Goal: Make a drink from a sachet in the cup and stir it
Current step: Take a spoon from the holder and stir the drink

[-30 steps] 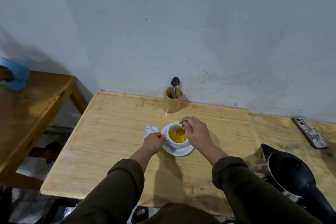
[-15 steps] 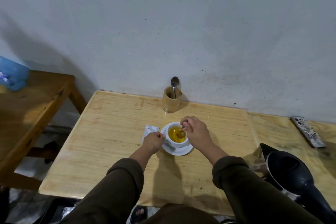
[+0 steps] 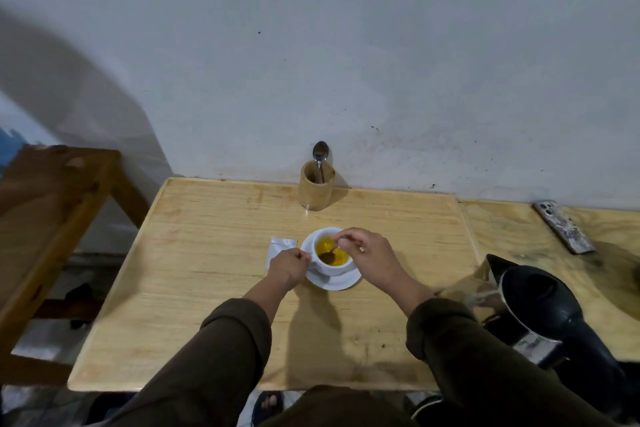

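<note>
A white cup [image 3: 335,267] of yellow drink stands on a white saucer [image 3: 341,282] in the middle of the light wooden table [image 3: 214,274]. My right hand [image 3: 367,255] pinches a small spoon [image 3: 329,254] whose bowl dips into the drink near the cup's left side. My left hand [image 3: 289,265] is closed against the cup's left side, where its handle is hidden. A silver sachet [image 3: 278,248] lies flat on the table just left of the saucer, partly behind my left hand.
A wooden holder [image 3: 317,191] with one spoon [image 3: 320,152] stands at the back by the wall. A black kettle [image 3: 540,308] sits at the right front. A phone [image 3: 562,231] lies on the adjoining table, far right. Another wooden table [image 3: 52,204] stands left.
The spoon's bowl has swept from the right of the cup to its left side as my right hand circles. My left hand stays on the cup. The camera has tilted slightly.
</note>
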Available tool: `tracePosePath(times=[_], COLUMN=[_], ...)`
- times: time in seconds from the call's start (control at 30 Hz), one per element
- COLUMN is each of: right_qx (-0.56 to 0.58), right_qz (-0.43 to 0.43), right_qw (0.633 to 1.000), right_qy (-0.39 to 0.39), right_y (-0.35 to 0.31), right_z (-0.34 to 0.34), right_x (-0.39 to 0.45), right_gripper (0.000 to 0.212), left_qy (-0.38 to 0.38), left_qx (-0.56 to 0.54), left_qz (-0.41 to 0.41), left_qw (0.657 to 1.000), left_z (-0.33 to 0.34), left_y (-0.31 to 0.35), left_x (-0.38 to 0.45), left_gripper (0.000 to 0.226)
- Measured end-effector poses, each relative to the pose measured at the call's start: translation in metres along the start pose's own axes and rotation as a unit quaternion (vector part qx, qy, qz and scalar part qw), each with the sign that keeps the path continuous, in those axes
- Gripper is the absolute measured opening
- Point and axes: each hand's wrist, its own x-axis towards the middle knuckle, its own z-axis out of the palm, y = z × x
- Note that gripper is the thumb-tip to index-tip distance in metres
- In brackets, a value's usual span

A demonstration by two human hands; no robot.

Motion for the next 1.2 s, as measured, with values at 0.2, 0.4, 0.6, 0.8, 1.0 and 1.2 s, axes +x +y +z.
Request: tracePosePath(times=[0.2,0.4,0.6,0.8,1.0,1.2], right_qx=[0.05,0.097,0.12,0.147,0.187,0.251], right_qz=[0.07,0.121,0.184,0.222,0.318,0.366], right_qw=[0.996,0.984,0.969,0.962,0.923,0.885], right_qy=[0.012,0.085,0.113,0.066,0.109,0.142], right_y=[0.006,0.008,0.011,0.028,0.059,0.081], right_z=[-0.002,-0.003,-0.001,0.003,0.011,0.008], right_x=[-0.017,-0.042,-0.07,-0.096,-0.108,-0.095], right_gripper=[0.01,0.018,0.025,0.01,0.026,0.013], left_qy=[-0.013,-0.021,-0.004,0.02,0.056,0.14], left_qx=[-0.028,-0.059,-0.053,-0.072,-0.093,-0.165], left_qz=[0.019,0.033,0.049,0.049,0.061,0.048], left_qw=[0.999,0.997,0.997,0.996,0.992,0.975], left_z=[0.001,0.002,0.005,0.012,0.02,0.034], left_y=[-0.006,-0.009,-0.013,-0.017,-0.02,-0.019], left_x=[0.005,0.006,0.006,0.003,-0.002,-0.016], left_gripper=[0.041,0.041,0.04,0.04,0.039,0.038])
